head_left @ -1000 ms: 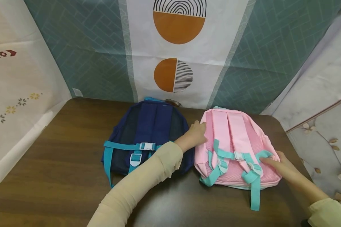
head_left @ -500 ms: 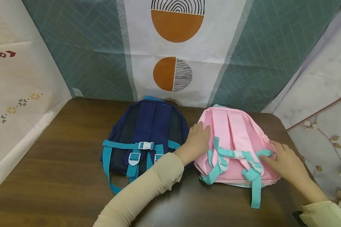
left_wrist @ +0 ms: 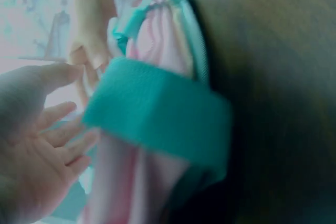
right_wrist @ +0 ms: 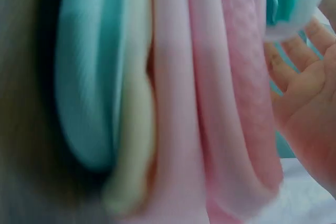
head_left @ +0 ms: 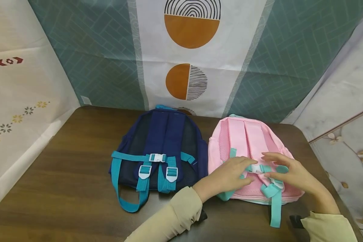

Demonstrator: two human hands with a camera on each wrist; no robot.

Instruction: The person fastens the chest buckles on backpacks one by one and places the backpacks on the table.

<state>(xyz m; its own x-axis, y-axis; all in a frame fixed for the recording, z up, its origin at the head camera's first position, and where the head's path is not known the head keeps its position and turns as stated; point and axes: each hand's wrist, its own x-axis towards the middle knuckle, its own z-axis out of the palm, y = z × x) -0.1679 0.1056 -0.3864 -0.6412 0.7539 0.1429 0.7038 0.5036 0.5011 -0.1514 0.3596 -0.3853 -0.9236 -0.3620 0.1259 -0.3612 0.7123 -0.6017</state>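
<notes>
A pink backpack (head_left: pixel 278 141) with teal webbing lies on the table, its shoulder-strap side facing up. A white chest buckle (head_left: pixel 255 168) joins the straps across its middle. My left hand (head_left: pixel 228 176) hovers at the lower left of the backpack, fingertips close to the buckle. From the other side my right hand (head_left: pixel 294 171) reaches over the bag, thumb and fingers spread apart. Both hands are relaxed with nothing in their grasp. In the left wrist view a teal strap loop (left_wrist: pixel 157 108) stands out from the bag's edge; the right wrist view shows its layered pink side (right_wrist: pixel 178 103).
A navy backpack (head_left: pixel 163 134) with teal straps and white buckles lies directly left of the pink one. Both rest on a dark wooden table (head_left: pixel 63 174). Patterned cloths (head_left: pixel 109 60) hang behind the table and along its sides.
My left hand has left the pink backpack's upper left edge and moved down and right toward the buckle. My right hand has moved inward from the right edge. The backpack barely shifted.
</notes>
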